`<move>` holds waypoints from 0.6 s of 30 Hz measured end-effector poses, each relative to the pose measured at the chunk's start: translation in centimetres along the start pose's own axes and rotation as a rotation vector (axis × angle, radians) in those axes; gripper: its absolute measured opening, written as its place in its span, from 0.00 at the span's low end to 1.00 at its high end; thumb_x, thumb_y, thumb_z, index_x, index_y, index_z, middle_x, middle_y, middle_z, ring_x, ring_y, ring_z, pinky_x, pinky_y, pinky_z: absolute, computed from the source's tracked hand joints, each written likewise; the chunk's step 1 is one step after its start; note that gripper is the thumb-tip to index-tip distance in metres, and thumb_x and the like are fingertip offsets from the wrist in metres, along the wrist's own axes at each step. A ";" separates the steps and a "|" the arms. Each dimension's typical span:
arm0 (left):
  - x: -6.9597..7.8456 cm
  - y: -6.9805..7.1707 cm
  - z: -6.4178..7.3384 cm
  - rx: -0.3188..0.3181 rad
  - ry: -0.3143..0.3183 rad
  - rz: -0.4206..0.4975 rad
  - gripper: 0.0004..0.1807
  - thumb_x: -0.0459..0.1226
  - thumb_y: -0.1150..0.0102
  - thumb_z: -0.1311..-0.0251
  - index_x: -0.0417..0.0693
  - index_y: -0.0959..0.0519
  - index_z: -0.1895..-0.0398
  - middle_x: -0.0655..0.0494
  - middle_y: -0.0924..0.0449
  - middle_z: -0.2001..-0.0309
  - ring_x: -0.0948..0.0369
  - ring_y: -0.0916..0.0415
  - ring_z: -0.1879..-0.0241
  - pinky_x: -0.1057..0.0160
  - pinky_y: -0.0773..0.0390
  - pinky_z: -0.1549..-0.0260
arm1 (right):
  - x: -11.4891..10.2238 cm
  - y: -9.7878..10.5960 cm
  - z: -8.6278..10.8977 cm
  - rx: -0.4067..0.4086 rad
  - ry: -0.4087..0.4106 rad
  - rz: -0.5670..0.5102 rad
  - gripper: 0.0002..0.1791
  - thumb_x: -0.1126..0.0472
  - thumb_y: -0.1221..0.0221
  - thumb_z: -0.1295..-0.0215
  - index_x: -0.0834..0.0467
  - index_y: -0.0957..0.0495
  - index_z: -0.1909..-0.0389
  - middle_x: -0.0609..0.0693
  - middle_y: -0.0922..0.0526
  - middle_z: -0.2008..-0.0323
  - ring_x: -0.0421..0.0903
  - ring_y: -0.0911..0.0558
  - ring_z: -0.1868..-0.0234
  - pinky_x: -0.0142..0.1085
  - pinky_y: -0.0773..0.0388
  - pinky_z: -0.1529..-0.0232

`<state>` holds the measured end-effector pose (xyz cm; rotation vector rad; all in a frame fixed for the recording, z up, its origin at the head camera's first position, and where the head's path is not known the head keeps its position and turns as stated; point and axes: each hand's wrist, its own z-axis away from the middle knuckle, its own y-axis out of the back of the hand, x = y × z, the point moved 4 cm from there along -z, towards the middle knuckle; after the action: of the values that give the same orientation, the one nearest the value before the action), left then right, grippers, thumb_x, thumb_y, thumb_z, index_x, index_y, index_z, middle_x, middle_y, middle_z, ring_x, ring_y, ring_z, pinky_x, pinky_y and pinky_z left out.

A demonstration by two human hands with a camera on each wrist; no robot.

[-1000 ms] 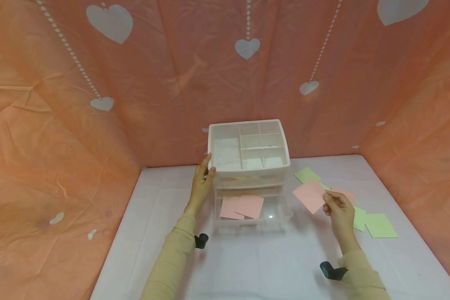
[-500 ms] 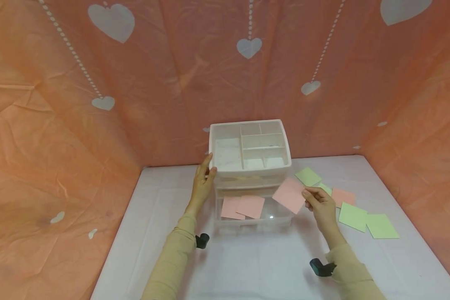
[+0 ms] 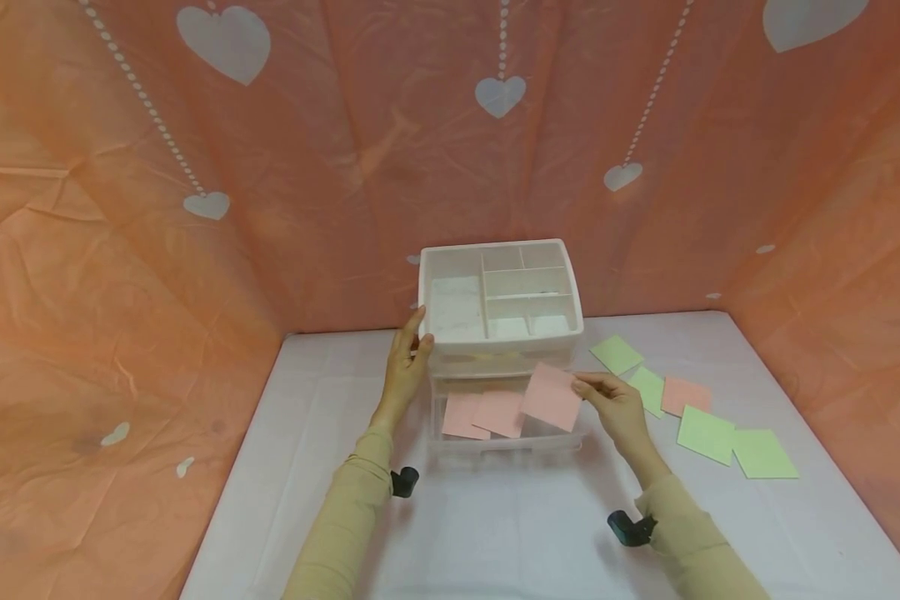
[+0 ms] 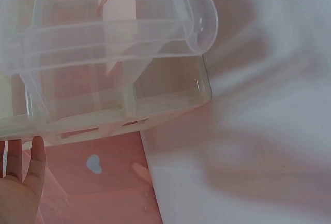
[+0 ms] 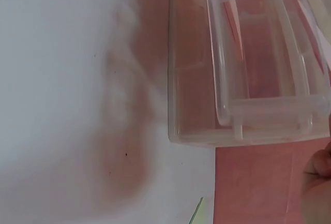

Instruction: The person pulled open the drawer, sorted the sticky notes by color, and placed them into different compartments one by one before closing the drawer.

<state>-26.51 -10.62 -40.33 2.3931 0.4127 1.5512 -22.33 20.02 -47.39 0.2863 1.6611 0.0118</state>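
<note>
A white plastic drawer organizer (image 3: 499, 340) stands near the back of the table, its lower clear drawer (image 3: 468, 447) pulled out. Two overlapping pink paper squares (image 3: 465, 415) lie in that drawer. My left hand (image 3: 402, 371) rests against the organizer's left side near the front corner, fingers (image 4: 35, 164) fairly straight in the left wrist view. My right hand (image 3: 617, 410) pinches a third pink paper square (image 3: 551, 397) by its right corner, over the right part of the open drawer. The right wrist view shows only part of that hand (image 5: 318, 180) at the edge.
Several green paper squares (image 3: 707, 434) and a pink one (image 3: 686, 396) lie on the white table (image 3: 525, 533) to the organizer's right. The organizer's top is a divided tray (image 3: 453, 308). An orange cloth with hearts (image 3: 450, 167) hangs behind and at both sides.
My right hand has carried the pink paper square leftward, from beside the organizer to above the open drawer. The left hand keeps its place on the organizer.
</note>
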 end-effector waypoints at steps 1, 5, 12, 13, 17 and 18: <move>0.0 0.0 0.0 0.000 -0.001 0.001 0.25 0.32 0.55 0.32 0.44 0.41 0.32 0.49 0.40 0.64 0.51 0.35 0.60 0.55 0.30 0.56 | 0.0 -0.2 -0.1 -0.008 0.010 0.009 0.18 0.58 0.39 0.40 0.69 0.21 0.56 0.26 0.20 0.73 0.29 0.22 0.70 0.22 0.24 0.62; -0.2 0.0 0.0 0.000 -0.002 -0.003 0.25 0.32 0.54 0.32 0.45 0.41 0.32 0.49 0.40 0.63 0.53 0.36 0.60 0.56 0.30 0.56 | 0.1 -1.0 -0.2 -0.039 0.015 0.049 0.17 0.58 0.38 0.40 0.68 0.20 0.57 0.26 0.21 0.74 0.28 0.22 0.70 0.23 0.24 0.63; -0.3 0.0 -0.1 0.003 0.004 0.002 0.25 0.33 0.54 0.32 0.45 0.40 0.32 0.48 0.40 0.63 0.56 0.39 0.60 0.56 0.30 0.55 | 0.1 -2.2 -0.2 -0.083 -0.011 0.186 0.16 0.54 0.37 0.41 0.61 0.17 0.58 0.47 0.14 0.66 0.29 0.23 0.69 0.26 0.24 0.65; -0.2 0.0 -0.1 0.005 0.002 0.001 0.25 0.33 0.54 0.32 0.45 0.40 0.32 0.48 0.40 0.63 0.57 0.39 0.60 0.56 0.30 0.55 | 0.0 -2.4 -0.2 -0.094 -0.005 0.216 0.16 0.54 0.37 0.42 0.60 0.17 0.58 0.51 0.15 0.65 0.31 0.24 0.69 0.26 0.25 0.66; -0.2 0.0 -0.1 0.012 -0.012 0.001 0.25 0.32 0.54 0.33 0.43 0.40 0.33 0.48 0.40 0.64 0.58 0.40 0.61 0.56 0.30 0.56 | -0.1 -2.9 -0.3 -0.120 0.038 0.338 0.14 0.52 0.37 0.42 0.56 0.16 0.59 0.53 0.19 0.71 0.37 0.30 0.70 0.28 0.31 0.70; -0.2 0.0 -0.1 0.013 -0.013 0.001 0.25 0.32 0.54 0.33 0.44 0.40 0.33 0.48 0.40 0.64 0.59 0.40 0.61 0.56 0.30 0.55 | -0.1 -3.0 -0.3 -0.120 0.053 0.364 0.14 0.53 0.37 0.43 0.55 0.16 0.59 0.52 0.21 0.73 0.39 0.31 0.70 0.29 0.33 0.71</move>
<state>-26.71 -10.65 -40.49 2.4116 0.4204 1.5370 -23.12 17.18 -47.75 0.4959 1.6331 0.3940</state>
